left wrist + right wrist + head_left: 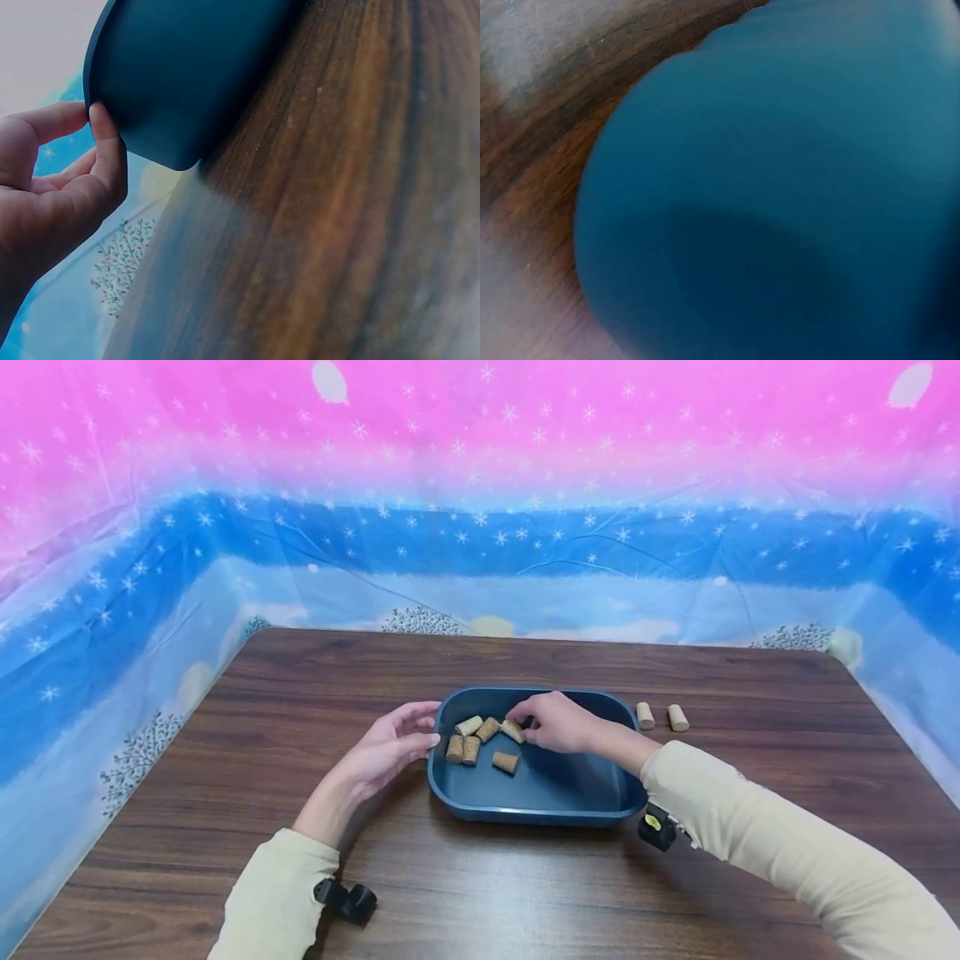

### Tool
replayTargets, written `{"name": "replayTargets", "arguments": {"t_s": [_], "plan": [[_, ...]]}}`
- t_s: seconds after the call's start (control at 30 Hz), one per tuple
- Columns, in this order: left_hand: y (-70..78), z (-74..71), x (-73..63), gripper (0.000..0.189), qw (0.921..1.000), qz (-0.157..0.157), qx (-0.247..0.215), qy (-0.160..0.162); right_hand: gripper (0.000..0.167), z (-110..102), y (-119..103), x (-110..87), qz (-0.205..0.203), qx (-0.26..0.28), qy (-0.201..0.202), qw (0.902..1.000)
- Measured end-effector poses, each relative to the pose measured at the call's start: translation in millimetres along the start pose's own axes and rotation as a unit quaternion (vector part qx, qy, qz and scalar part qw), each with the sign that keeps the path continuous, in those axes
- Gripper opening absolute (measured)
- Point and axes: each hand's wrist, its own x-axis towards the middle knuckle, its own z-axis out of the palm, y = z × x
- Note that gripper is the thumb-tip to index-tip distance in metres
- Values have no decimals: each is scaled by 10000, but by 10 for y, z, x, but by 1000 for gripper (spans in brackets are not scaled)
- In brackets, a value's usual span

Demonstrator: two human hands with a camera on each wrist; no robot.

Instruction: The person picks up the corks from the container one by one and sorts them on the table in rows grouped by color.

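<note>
A dark blue rectangular tray (525, 816) stands on the table, with several cork stoppers (470, 750) grouped at its left end and another cork (506, 763) lying apart nearer its middle. My right hand (558, 722) reaches over the right rim into the tray and pinches a cork (513, 732) close to the group. At the left end, my left hand (386, 747) holds the tray's rim between thumb and fingers. The left wrist view shows those fingertips (99, 112) at the tray's edge. In the right wrist view only the blurred tray (742, 150) shows; the hand is out of sight there.
Two more corks (661, 717) stand on the wooden table (360, 668), just right of the tray. Black wrist cameras (657, 828) are strapped at both cuffs. A pink and blue snowflake-printed cloth (480, 527) hangs around the table's back and sides.
</note>
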Motion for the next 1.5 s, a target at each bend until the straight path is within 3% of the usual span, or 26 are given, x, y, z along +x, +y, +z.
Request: {"name": "replayTargets", "arguments": {"t_s": [0.2,0.5,0.63,0.8,0.93,1.27,1.5], "plan": [[15,9,1,54,10000,-31,-18,9,37,32,-29,38,122,-120,-235,9996],[8,-1,-6,55,10000,-52,-48,25,14,66,-57,22,492,-235,7,9985],[10,-4,-14,55,10000,-60,-31,38,15,64,-71,17,645,-337,-55,9973],[15,2,-18,55,10000,-64,-46,44,35,76,-55,18,230,-207,-216,9993],[15,5,-15,54,10000,-59,-46,38,30,102,-33,25,-266,-201,-332,9989],[19,17,-7,54,10000,-27,-2,31,26,98,15,-24,-395,-229,59,9989],[18,29,-23,54,10000,44,-40,57,36,110,24,-64,-823,-146,-411,9956]]}}
